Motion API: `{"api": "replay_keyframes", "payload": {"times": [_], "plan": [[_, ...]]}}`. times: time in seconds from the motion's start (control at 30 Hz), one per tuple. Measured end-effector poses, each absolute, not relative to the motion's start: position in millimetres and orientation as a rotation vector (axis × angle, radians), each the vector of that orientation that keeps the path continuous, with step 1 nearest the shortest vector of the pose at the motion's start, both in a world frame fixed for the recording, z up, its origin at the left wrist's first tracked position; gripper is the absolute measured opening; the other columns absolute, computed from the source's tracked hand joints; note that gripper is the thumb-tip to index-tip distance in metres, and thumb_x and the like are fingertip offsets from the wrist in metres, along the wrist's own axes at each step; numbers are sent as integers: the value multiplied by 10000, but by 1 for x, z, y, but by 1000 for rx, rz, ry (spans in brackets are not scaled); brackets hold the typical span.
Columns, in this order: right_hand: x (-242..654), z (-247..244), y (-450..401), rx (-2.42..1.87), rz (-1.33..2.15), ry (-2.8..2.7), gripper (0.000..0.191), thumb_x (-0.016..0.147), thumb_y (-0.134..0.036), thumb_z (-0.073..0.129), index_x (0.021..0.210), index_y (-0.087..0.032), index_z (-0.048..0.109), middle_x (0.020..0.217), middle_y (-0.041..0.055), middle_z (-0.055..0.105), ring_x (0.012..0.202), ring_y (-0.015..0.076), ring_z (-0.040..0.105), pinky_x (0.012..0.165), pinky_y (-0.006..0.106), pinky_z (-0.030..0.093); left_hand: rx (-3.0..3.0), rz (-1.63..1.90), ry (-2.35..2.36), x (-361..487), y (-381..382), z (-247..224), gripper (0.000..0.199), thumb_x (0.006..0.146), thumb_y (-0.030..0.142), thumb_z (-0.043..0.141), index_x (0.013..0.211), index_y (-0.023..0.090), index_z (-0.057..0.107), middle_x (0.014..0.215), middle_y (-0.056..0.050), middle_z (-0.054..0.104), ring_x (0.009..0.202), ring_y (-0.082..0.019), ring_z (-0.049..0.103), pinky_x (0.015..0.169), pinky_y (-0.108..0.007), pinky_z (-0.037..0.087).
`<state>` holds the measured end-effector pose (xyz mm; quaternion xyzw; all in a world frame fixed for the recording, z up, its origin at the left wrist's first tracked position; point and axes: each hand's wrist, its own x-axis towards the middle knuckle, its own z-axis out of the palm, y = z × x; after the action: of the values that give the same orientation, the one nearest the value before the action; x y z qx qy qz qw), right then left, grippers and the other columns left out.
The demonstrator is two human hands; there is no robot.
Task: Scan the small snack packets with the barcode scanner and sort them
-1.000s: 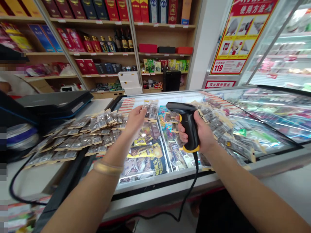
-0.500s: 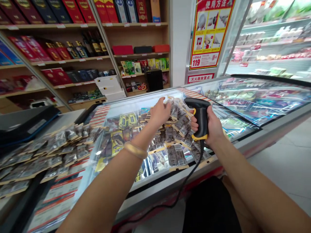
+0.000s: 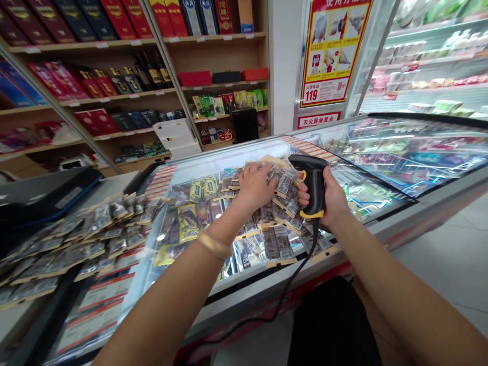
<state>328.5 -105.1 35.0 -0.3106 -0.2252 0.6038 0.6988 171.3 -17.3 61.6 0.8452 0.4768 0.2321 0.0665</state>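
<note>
My right hand (image 3: 332,198) is wrapped round the handle of a black and yellow barcode scanner (image 3: 314,188), its cable hanging down. To the left of it, my left hand (image 3: 257,187), with a gold bangle (image 3: 214,245) at the wrist, lies with spread fingers on a pile of small clear-and-brown packets (image 3: 276,243). The packets rest on the glass top of a chest freezer (image 3: 244,152). More packets of the same kind (image 3: 95,223) are heaped at the left.
Yellow packs (image 3: 187,223) show through the freezer glass. A dark device (image 3: 80,188) stands at the far left. Shelves of boxes and bottles (image 3: 152,71) and a red poster (image 3: 330,56) are behind the freezer. A black cable (image 3: 259,320) hangs along the front edge.
My left hand has come down onto the pile, its fingers flatter and more spread. My right hand holds the scanner almost where it was. The view has shifted slightly.
</note>
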Motion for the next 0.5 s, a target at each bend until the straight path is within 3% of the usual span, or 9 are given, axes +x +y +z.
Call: {"api": "replay_keyframes", "payload": {"times": [0.5], "plan": [[295,48,-93,-725,1204,-721,575,847,-739,601,884,-174,701,632,6,520,487,108,445,399,228,424,2436,938,1560,39,-17,44,449,938,352,549,1358,224,646,1385,-121,663,1316,-296,569,1158,-518,412]]}}
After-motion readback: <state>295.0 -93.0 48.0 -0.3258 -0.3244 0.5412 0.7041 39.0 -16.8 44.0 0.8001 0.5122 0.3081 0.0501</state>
